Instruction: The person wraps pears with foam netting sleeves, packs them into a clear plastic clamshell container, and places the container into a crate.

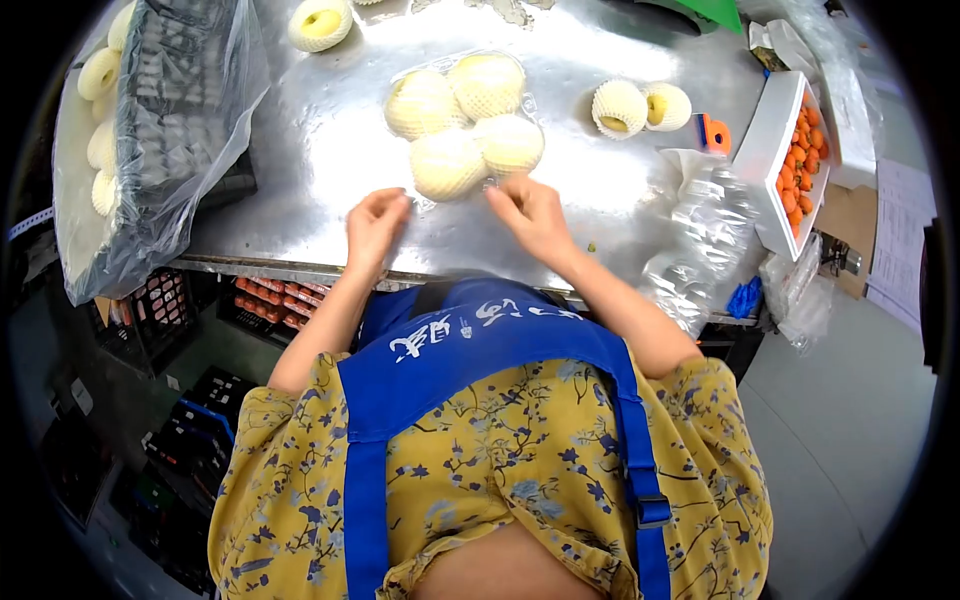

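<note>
Several pale yellow round fruits in foam nets (447, 165) sit in a tight cluster on the metal table. Clear plastic packaging (529, 103) shows around their edges; whether it is a tray or a bag I cannot tell. My left hand (374, 230) is at the near left of the cluster, its fingers curled and pinched near the plastic's edge. What lies between those fingertips is too small to make out. At the near right corner, my right hand (530, 212) pinches the edge of the clear plastic between thumb and forefinger.
Two netted fruits (620, 109) lie to the right, beside an orange tape dispenser (714, 134). Clear plastic bags (700, 215) pile at the table's right edge. Beyond stands a white box (768, 150) of small orange fruits. A plastic-lined crate (185, 110) occupies the left.
</note>
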`<action>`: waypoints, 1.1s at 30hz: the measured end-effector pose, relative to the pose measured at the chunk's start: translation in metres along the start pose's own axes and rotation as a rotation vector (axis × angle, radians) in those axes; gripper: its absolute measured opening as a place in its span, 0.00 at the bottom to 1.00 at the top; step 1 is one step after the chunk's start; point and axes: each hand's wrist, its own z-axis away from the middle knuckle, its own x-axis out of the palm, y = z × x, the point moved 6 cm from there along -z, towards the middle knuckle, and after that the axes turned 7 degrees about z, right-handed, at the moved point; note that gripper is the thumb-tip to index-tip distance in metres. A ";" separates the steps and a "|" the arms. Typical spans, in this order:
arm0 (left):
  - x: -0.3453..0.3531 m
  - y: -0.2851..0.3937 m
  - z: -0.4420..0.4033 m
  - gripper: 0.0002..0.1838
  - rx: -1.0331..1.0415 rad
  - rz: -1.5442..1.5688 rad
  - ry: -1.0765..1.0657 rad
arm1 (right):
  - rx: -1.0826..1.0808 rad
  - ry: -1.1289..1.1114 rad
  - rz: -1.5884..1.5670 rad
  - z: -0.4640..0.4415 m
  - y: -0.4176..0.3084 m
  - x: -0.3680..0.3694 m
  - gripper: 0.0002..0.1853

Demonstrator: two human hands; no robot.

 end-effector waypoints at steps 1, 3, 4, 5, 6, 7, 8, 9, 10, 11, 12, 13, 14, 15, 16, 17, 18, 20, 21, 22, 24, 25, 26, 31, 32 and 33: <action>-0.011 0.009 -0.003 0.19 0.367 -0.115 0.138 | 0.235 -0.129 -0.161 0.011 0.024 0.016 0.19; 0.007 0.051 0.009 0.26 0.694 -0.374 0.154 | 0.482 -0.140 -0.723 0.022 0.054 0.054 0.16; 0.021 0.071 0.018 0.30 0.857 -0.505 0.159 | 0.472 -0.040 -0.888 0.016 0.063 0.063 0.15; 0.038 0.079 0.021 0.33 0.909 -0.643 0.103 | 0.459 0.064 -1.053 0.008 0.070 0.070 0.14; 0.056 0.087 0.023 0.36 0.966 -0.781 0.046 | 0.436 0.172 -1.216 0.001 0.071 0.071 0.14; 0.070 0.091 0.024 0.40 1.024 -0.920 -0.009 | 0.444 0.165 -1.235 -0.002 0.070 0.072 0.14; 0.075 0.088 0.021 0.41 1.010 -0.963 -0.060 | 0.453 0.159 -1.254 -0.005 0.067 0.071 0.14; 0.082 0.083 0.016 0.43 1.000 -1.002 -0.112 | 0.461 0.157 -1.270 -0.008 0.065 0.069 0.14; 0.089 0.079 0.013 0.44 0.989 -1.038 -0.170 | 0.474 0.171 -1.236 -0.009 0.064 0.067 0.13; 0.091 0.078 0.013 0.45 0.987 -1.069 -0.174 | 0.489 0.187 -1.200 -0.010 0.062 0.068 0.13; 0.085 0.080 0.010 0.45 0.996 -1.055 -0.161 | 0.503 0.216 -1.169 -0.014 0.058 0.069 0.13; 0.083 0.079 0.005 0.45 1.025 -1.023 -0.169 | 0.469 0.198 -1.117 -0.023 0.062 0.077 0.12; 0.092 0.081 -0.002 0.46 1.077 -0.969 -0.209 | 0.445 0.224 -1.055 -0.034 0.072 0.079 0.11; 0.092 0.080 -0.005 0.45 1.081 -0.991 -0.193 | 0.401 0.375 -1.112 -0.038 0.067 0.080 0.11; 0.088 0.078 -0.008 0.45 1.081 -1.013 -0.182 | 0.361 0.369 -1.171 -0.044 0.066 0.085 0.11; 0.085 0.082 -0.007 0.46 1.156 -1.004 -0.198 | 0.428 0.390 -1.147 -0.053 0.070 0.096 0.11; 0.090 0.088 -0.003 0.47 1.199 -1.018 -0.219 | 0.418 0.418 -1.109 -0.050 0.064 0.086 0.09; 0.088 0.086 0.002 0.49 1.234 -1.093 -0.181 | 0.358 0.413 -1.082 -0.050 0.056 0.086 0.09; 0.091 0.087 0.004 0.48 1.214 -1.133 -0.183 | 0.346 0.431 -1.051 -0.054 0.058 0.087 0.09; 0.091 0.087 0.005 0.49 1.228 -1.137 -0.194 | 0.331 0.449 -1.019 -0.056 0.060 0.087 0.10; 0.090 0.083 -0.002 0.49 1.247 -1.144 -0.222 | 0.362 0.402 -1.023 -0.052 0.058 0.081 0.11; 0.087 0.082 -0.005 0.49 1.265 -1.168 -0.224 | 0.332 0.389 -1.012 -0.054 0.061 0.082 0.13; 0.084 0.080 -0.008 0.49 1.272 -1.198 -0.226 | 0.334 0.344 -1.011 -0.050 0.063 0.086 0.17; 0.078 0.079 -0.013 0.45 1.274 -1.298 -0.260 | 0.171 0.411 -0.881 0.074 0.043 0.061 0.20; 0.079 0.079 -0.015 0.45 1.299 -1.284 -0.282 | 0.068 0.417 -0.854 0.102 0.048 0.064 0.18; 0.078 0.079 -0.018 0.44 1.325 -1.269 -0.296 | 0.096 0.431 -1.008 0.149 0.039 0.057 0.16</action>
